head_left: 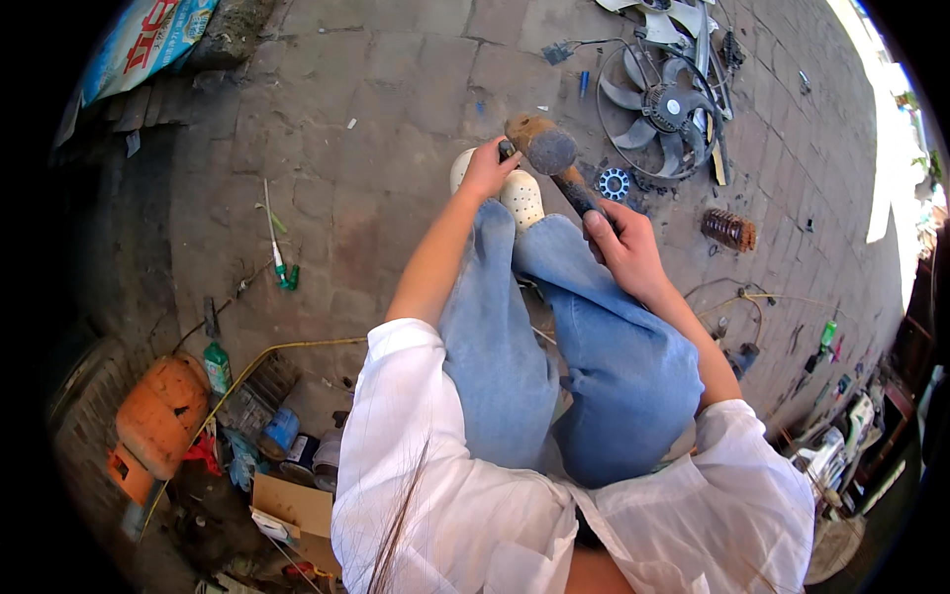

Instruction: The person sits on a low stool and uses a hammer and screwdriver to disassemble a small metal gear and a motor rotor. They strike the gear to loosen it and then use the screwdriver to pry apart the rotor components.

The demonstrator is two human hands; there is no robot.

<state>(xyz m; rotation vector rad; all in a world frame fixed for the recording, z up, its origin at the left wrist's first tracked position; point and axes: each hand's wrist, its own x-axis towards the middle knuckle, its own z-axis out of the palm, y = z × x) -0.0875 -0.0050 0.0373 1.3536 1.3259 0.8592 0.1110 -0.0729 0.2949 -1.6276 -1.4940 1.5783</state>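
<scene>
My right hand [629, 247] is wrapped around the handle of a sledgehammer [569, 186]. Its rusty brown head [544, 147] is raised beyond my feet, with the dark striking face turned toward me. Just left of the head, my left hand [485, 170] is closed on a small dark, rounded piece [508, 149]; most of that piece is hidden by the fingers, and its kind does not show. The hammer head is close to the left fingertips; I cannot tell whether they touch. Under my hands are white clogs [522, 201] on my feet and my bent knees in blue jeans.
Ahead right lie a black radiator fan [665, 107], a ring-shaped part [614, 184] and a rusty coil [729, 230] on the paving [396, 109]. An orange gas cylinder [163, 416], a cardboard box [295, 510] and a yellow hose [307, 344] are at lower left.
</scene>
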